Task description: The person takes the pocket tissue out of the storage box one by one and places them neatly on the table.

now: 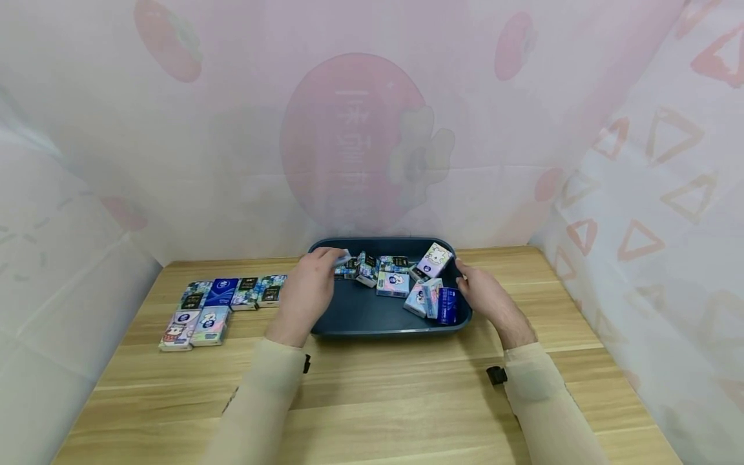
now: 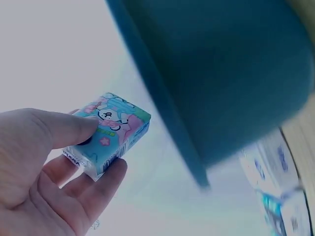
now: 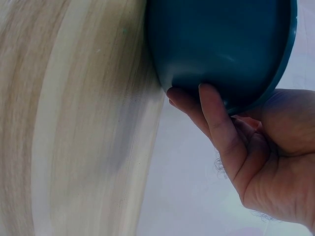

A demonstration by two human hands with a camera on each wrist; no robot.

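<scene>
My left hand (image 1: 310,287) pinches a small light-blue tissue pack (image 2: 113,128) with a cartoon print between thumb and fingers. It is above the left side of a dark blue tray (image 1: 354,313); in the head view the hand hides most of the pack. At the tray's right end, my right hand (image 1: 489,296) grips the rim, with fingers against the outer wall in the right wrist view. Inside the tray lie several tissue packs: a white-and-lilac pack (image 1: 434,260), a light-blue pack (image 1: 392,284), a dark flowered pack (image 1: 367,268) and a deep-blue pack (image 1: 447,306).
Left of the tray, several tissue packs lie in two rows on the wooden table (image 1: 395,400), among them a deep-blue pack (image 1: 221,292), a pink pack (image 1: 179,330) and a light-blue cartoon pack (image 1: 210,325). Printed cloth (image 1: 244,161) hangs behind and at both sides.
</scene>
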